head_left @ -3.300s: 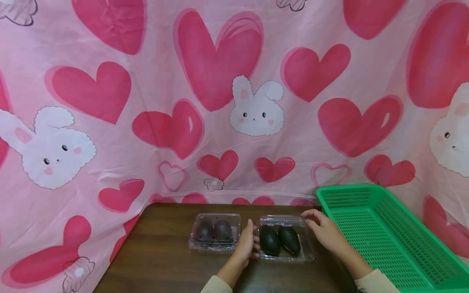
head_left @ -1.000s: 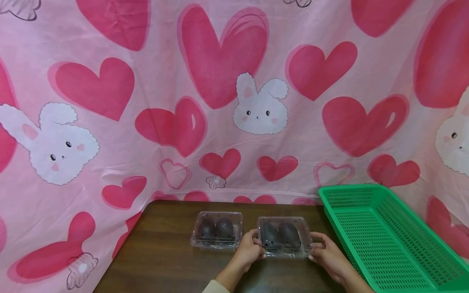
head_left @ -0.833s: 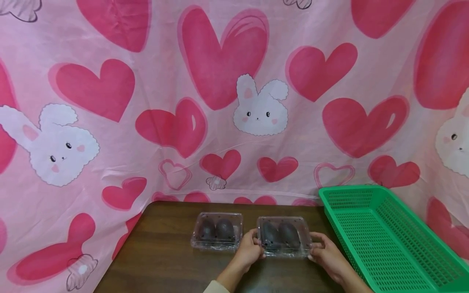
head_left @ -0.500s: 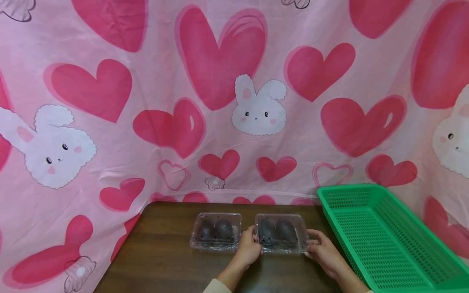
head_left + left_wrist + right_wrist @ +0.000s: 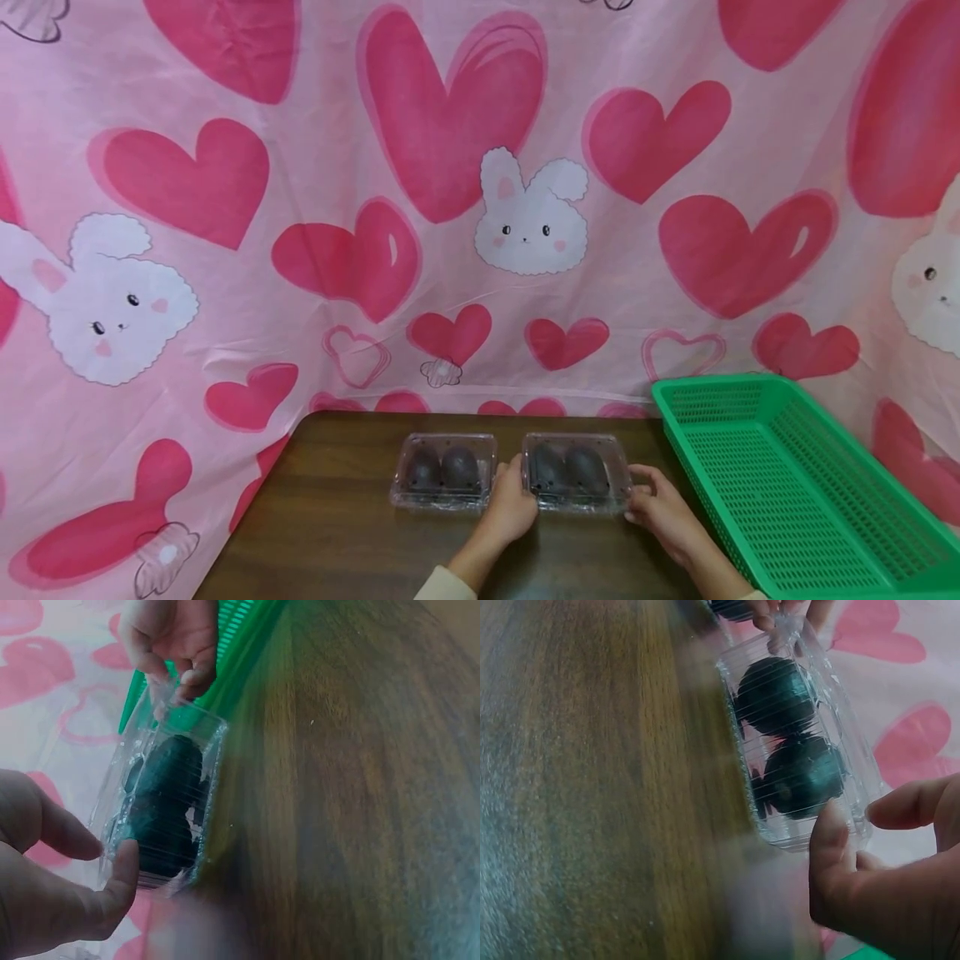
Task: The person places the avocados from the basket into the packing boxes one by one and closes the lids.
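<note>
A clear plastic clamshell box [image 5: 618, 457] with its lid down lies between my two hands. Two dark avocados [image 5: 586, 472] show through the lid, which has small holes. My left hand [image 5: 512, 504] pinches the box's left end; in the left wrist view, thumb and finger of the left hand [image 5: 56, 877] meet at its rim. At the opposite end, my right hand [image 5: 666, 512] pinches the rim, as the right hand [image 5: 900, 877] in the right wrist view confirms. Whether the box is raised off the wooden table [image 5: 337, 533] I cannot tell.
Left of the hands sits a second shut clear box [image 5: 483, 450] with two similar dark fruits [image 5: 459, 468], close to the left hand's fingers. A long green mesh basket [image 5: 795, 492] stands to the right. Behind the table hangs a pink heart-patterned cloth [image 5: 517, 333].
At first the avocados in the right box lay uncovered; a lid now covers them. Both hands have since gripped the box's ends and shifted it slightly left and back, level with the other box.
</note>
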Action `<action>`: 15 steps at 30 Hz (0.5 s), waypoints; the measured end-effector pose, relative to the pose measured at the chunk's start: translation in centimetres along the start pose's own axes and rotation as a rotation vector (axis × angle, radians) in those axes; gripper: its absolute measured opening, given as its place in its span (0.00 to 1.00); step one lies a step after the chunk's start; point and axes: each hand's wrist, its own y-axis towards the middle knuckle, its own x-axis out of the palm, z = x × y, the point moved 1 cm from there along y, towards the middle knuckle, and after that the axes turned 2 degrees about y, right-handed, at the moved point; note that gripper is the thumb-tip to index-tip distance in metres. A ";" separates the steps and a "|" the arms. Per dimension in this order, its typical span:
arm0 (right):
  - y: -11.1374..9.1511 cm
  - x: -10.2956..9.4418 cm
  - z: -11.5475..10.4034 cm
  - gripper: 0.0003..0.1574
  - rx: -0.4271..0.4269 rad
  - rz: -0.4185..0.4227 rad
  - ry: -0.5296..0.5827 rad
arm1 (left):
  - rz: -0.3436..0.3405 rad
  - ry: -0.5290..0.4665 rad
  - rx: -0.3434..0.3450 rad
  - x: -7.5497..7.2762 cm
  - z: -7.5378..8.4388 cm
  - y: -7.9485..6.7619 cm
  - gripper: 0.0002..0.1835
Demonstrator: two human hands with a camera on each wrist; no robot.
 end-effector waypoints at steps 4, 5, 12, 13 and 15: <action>-0.2 -0.3 -0.6 0.36 -0.039 0.031 -0.184 | -0.051 0.029 -0.008 -0.3 0.4 -0.2 0.38; -0.3 -0.3 -0.8 0.35 -0.060 0.045 -0.237 | -0.065 0.039 -0.012 -0.5 0.6 -0.3 0.39; -1.3 0.5 -2.2 0.31 -0.234 0.143 -0.499 | -0.071 0.165 0.045 -2.5 1.6 -0.9 0.38; -1.3 0.7 -2.5 0.31 -0.253 0.149 -0.513 | -0.063 0.184 0.057 -2.9 1.7 -0.9 0.38; -1.5 1.0 -3.0 0.31 -0.297 0.158 -0.547 | -0.056 0.211 0.076 -3.7 1.8 -0.6 0.37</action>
